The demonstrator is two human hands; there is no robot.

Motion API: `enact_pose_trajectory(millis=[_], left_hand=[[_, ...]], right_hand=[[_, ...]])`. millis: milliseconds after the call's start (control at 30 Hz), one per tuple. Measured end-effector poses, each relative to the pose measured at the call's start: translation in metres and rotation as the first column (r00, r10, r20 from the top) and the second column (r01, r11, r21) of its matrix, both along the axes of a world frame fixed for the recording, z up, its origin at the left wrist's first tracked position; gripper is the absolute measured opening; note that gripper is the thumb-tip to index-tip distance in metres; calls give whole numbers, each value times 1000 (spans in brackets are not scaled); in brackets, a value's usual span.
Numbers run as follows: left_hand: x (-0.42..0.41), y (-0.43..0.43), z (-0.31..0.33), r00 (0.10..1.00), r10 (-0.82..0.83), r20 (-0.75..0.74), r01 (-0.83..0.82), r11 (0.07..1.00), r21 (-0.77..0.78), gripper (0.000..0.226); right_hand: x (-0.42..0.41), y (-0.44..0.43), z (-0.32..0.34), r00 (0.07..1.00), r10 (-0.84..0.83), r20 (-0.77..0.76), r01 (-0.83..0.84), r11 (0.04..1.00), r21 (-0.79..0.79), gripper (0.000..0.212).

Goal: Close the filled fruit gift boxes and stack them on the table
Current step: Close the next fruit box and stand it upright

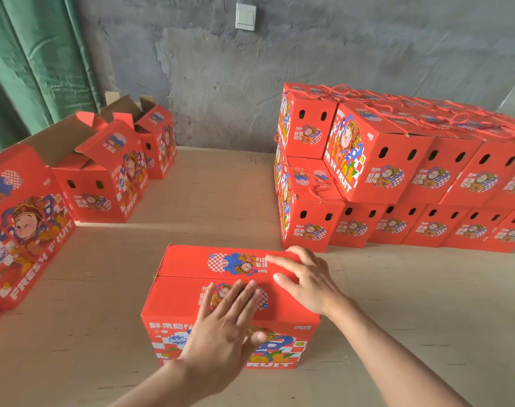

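From the head view, the box (pixel 180 298) sits on the tabletop (pixel 221 201) right in front of you, both top flaps down and meeting along a seam across the lid. Your left hand (pixel 224 327) lies flat on the near flap, fingers (pixel 238 298) straight and close together. Your right hand (pixel 306 280) rests on the far flap at its right end, fingers (pixel 282 261) slightly spread, thumb by the seam.

Press both flaps level before you lift anything. I can't tell whether any tabs have locked, so run your fingers along the seam and feel for a raised edge. Grip low on the two ends when you carry it.

The stack (pixel 397 177) of closed boxes stands to your right, and the open boxes (pixel 97 171) wait on your left.
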State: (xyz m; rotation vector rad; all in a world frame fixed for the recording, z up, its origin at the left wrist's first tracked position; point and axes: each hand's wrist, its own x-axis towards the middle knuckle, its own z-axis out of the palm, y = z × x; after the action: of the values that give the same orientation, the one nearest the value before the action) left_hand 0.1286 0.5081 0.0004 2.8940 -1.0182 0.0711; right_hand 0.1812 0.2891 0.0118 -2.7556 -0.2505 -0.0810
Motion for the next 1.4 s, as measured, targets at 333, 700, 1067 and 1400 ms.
enact_pose_trajectory(millis=[333,700,1067,1400], left_hand=[[62,29,-18,959,244,-143,-271,937,-222,67],[51,21,-26,848,320,-423,-528,430,-732,44],[35,15,-37,223,-116,-968,-975,-6,-224,48],[66,18,26,535,-23,-845,-845,-1,-535,33]], right_hand=[[-51,22,-7,959,-265,97,276,953,-128,52],[-99,39,-18,913,-378,154,271,844,462,26],[-19,32,9,845,-162,-510,531,375,760,22],[4,78,56,955,-259,-146,284,654,701,20]])
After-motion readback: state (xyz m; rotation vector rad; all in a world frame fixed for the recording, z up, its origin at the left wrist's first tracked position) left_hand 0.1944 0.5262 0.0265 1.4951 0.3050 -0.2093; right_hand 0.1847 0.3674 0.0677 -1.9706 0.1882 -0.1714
